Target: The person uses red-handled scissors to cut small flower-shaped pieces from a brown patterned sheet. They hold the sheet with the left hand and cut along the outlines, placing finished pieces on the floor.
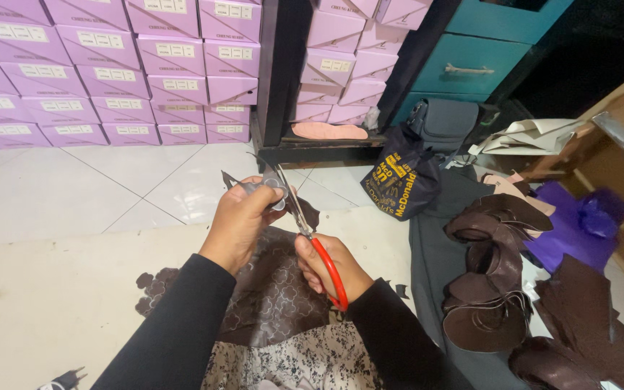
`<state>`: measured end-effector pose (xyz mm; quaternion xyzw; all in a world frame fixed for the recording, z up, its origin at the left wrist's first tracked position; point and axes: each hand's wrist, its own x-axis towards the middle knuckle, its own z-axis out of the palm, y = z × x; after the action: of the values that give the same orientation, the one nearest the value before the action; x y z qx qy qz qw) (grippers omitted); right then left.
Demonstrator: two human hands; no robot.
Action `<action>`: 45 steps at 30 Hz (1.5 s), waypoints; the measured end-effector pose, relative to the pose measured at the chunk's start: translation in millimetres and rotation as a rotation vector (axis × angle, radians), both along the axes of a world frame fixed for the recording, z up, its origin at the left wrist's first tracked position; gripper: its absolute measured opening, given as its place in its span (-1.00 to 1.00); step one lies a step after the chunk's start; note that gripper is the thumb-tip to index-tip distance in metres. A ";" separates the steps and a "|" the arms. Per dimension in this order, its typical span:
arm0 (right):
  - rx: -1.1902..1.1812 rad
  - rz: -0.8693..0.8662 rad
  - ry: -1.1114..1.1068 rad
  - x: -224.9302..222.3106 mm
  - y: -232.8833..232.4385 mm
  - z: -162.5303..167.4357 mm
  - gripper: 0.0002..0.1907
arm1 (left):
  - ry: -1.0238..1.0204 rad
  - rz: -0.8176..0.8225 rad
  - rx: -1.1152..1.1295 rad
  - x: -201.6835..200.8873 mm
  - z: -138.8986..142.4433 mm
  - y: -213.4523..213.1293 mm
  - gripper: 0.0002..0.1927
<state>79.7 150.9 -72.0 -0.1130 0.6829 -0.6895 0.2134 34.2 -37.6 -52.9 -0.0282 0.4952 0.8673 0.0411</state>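
Note:
My right hand grips red-handled scissors, whose blades point up and away toward my left hand. My left hand holds a small dark brown leather piece with a pale cut-out shape against it; the scissor blades cross this piece. Both arms wear black sleeves. Beneath the hands lies a larger sheet of dark brown patterned material over my lap.
A heap of cut dark brown leather pieces sits at the right, with more leather sheets and purple fabric beyond. A dark bag stands ahead. Stacked lilac shoe boxes line the wall; teal drawers at back right.

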 end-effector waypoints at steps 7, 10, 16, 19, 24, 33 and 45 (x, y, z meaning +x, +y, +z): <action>0.091 -0.074 0.019 5.3 9.4 -1.0 -0.49 | 0.040 0.032 -0.055 8.2 2.0 18.7 -0.86; 0.114 -0.131 0.055 0.6 7.9 -14.6 -0.46 | 0.044 0.049 -0.145 5.5 -9.6 28.3 -0.80; 0.168 -0.130 0.052 -0.1 13.1 -17.3 -0.44 | 0.143 0.058 -0.228 1.8 -16.7 36.1 -0.78; 0.152 -0.096 0.035 -4.5 12.0 -16.5 -0.46 | 0.152 0.047 -0.301 -1.1 -15.4 29.5 -0.79; 0.094 -0.094 0.057 -6.7 4.6 -26.4 -0.48 | 0.191 0.058 -0.286 -1.9 -20.3 25.4 -0.81; 0.046 -0.126 -0.008 -6.4 -6.1 -42.0 -0.51 | 0.195 0.081 -0.282 -0.6 -31.9 14.7 -0.82; 0.115 -0.061 0.026 -13.9 4.1 -23.6 -0.49 | 0.192 -0.002 -0.392 -9.3 -12.3 4.6 -0.79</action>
<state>65.8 155.0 -95.6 -0.0889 0.7270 -0.6539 0.1896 25.0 -33.0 -65.2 0.0476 0.6559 0.7532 -0.0115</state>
